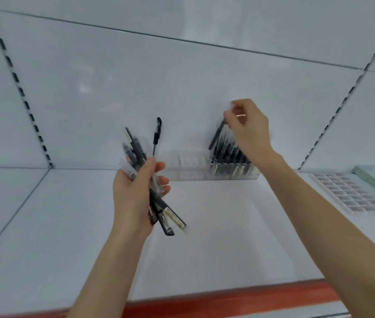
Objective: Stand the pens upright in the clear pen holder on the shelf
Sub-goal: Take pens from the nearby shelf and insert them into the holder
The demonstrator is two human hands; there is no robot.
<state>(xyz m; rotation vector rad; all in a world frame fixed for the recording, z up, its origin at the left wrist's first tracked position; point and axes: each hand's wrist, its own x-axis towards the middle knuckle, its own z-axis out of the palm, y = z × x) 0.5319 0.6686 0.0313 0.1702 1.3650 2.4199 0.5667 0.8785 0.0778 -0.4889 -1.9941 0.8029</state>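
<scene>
Pinching one black pen [216,135] by its top in our right hand [248,130], we are holding it slanted, tip low-left, over the clear pen holder [191,168], our left hand [133,191] gripping the spare pens [136,149].

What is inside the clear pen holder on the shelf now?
Dark pens stand tilted in the right part of the pen holder; its left part shows none. The right hand pinches one pen's top. Its wrist covers the holder's far right end.

The left hand [136,193] and right hand [248,129] are bare, both forearms [333,226] uncovered throughout.
</scene>
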